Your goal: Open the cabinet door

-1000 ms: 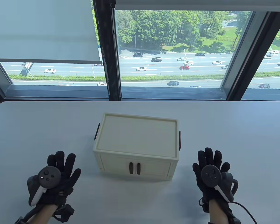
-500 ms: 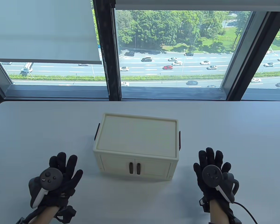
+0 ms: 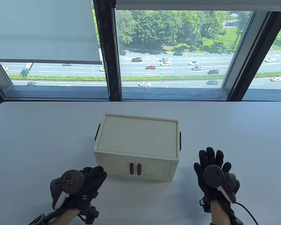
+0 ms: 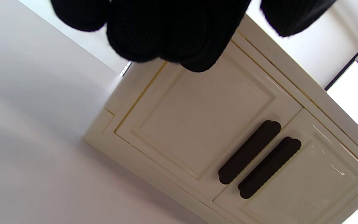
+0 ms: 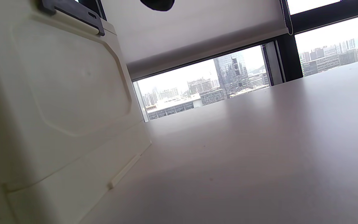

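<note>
A small cream cabinet (image 3: 137, 138) stands mid-table with two shut front doors and two dark vertical handles (image 3: 135, 169) at the centre. My left hand (image 3: 89, 178) is just left of the cabinet's front lower corner, fingers pointing toward the left door, holding nothing. In the left wrist view the left door (image 4: 197, 118) and both handles (image 4: 259, 158) fill the frame below my fingertips (image 4: 166, 34). My right hand (image 3: 212, 164) lies flat with fingers spread, right of the cabinet, empty. The right wrist view shows the cabinet's side wall (image 5: 57, 93).
The white table (image 3: 236, 131) runs to a large window at the back. Dark side handles (image 3: 97, 132) stick out on the cabinet's left and right. A cable (image 3: 247, 211) trails from my right wrist.
My left hand has moved right and slightly toward the cabinet's front, its fingers now near the left door's corner. My right hand has stayed put.
</note>
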A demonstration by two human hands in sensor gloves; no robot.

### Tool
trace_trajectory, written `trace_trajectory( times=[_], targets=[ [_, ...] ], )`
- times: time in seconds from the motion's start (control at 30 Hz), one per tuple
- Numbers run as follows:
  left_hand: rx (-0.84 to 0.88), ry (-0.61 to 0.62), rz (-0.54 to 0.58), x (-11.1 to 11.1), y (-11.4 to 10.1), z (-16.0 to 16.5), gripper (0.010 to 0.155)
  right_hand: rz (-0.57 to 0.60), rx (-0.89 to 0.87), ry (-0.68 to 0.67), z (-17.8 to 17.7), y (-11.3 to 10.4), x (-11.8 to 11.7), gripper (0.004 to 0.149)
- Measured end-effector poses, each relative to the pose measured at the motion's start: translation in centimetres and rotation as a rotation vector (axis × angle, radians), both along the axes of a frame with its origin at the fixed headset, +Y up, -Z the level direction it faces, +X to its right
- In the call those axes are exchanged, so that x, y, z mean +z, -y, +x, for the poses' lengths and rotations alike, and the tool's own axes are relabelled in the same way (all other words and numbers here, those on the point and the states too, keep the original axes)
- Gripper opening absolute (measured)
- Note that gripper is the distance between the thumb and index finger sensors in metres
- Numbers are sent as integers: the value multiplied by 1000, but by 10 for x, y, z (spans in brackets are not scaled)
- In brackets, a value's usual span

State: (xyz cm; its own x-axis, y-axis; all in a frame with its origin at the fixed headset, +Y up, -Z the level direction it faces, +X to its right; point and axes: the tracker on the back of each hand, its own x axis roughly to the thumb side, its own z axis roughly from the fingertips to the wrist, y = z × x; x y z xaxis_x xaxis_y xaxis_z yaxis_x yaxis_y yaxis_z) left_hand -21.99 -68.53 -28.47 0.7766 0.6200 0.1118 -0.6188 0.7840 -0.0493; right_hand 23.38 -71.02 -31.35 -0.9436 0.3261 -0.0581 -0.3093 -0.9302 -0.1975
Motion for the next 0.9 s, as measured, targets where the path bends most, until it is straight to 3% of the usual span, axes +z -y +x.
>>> trace_trajectory(
  times=[0.13, 0.37, 0.47, 0.7, 0.9],
  targets=[
    [10, 29, -62, -11, -3, 40, 61, 5, -26, -3, 1, -1, 2, 63],
    [-59, -51, -115, -35, -1, 79, 63, 5, -36, -21, 0, -1, 1, 63],
    [-54, -79, -144, -40, -1, 82, 63, 5, -40, -31, 0, -1, 1, 63],
    [34, -129, -326, -48, 5, 78, 60, 3, -48, -49, -4, -2, 0, 63],
    [130, -146, -431, -50, 20, 75, 59, 3, -53, -51, -5, -2, 1, 63]
  ],
)
